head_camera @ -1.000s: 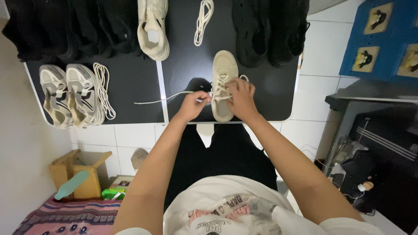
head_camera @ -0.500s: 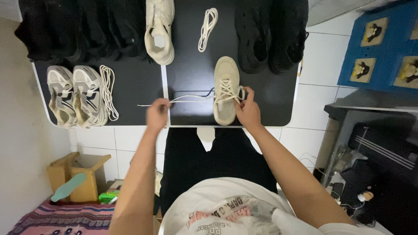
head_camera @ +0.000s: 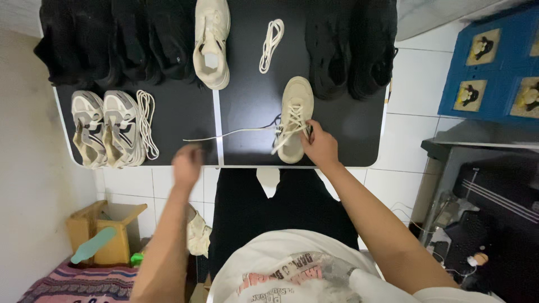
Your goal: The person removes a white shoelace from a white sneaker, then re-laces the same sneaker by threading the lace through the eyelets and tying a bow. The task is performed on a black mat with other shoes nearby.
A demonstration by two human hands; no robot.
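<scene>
We see the beige sneaker point(head_camera: 294, 119) lying near the front edge of the black table point(head_camera: 348, 126), our right hand point(head_camera: 320, 147) pinching it at the lace side, fingers closed on the shoe. It looks light and soft-sided, best held by the sole or heel. Its limp lace end point(head_camera: 224, 133) trails left across the table. Our left hand point(head_camera: 187, 164) is blurred at the edge; we cannot tell its fingers. Open table lies beside the grey sneakers point(head_camera: 106, 128).
</scene>
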